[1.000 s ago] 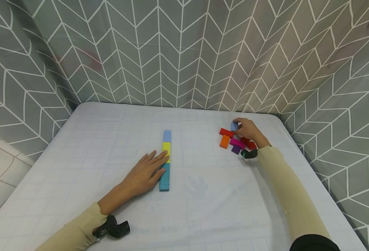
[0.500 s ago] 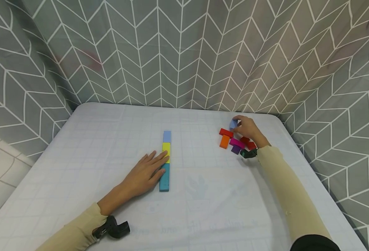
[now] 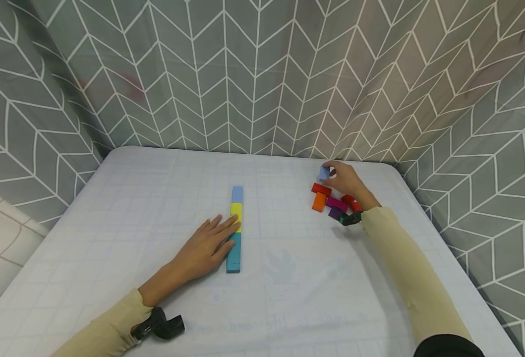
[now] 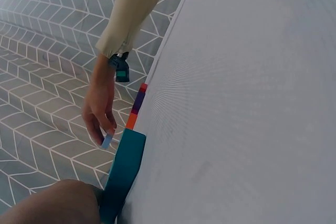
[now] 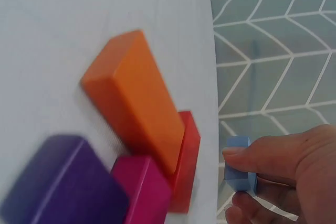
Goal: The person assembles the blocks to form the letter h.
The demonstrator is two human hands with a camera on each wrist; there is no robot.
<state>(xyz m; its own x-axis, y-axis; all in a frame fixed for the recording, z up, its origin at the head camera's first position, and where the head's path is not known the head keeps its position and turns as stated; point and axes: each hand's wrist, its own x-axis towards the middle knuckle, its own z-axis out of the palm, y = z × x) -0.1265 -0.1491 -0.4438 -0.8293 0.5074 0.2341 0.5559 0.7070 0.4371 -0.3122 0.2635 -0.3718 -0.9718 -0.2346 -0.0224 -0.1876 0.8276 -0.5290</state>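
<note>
My right hand pinches a light blue block between thumb and fingers, held above the tabletop. In the right wrist view the thumb presses on this light blue block. My left hand lies with fingers spread; its fingertips rest on a yellow block and its thumb touches a teal block. Another light blue block sits at the far end, in one straight row with those two. The left wrist view shows the teal block close beside that hand.
Near my right hand lies a cluster: a red block, an orange block, a magenta block, a purple block and more red partly under the wrist. A patterned curtain stands behind the white table.
My right hand has moved slightly left and away from the cluster, carrying the light blue block with it. The left hand and the row have stayed in place.
</note>
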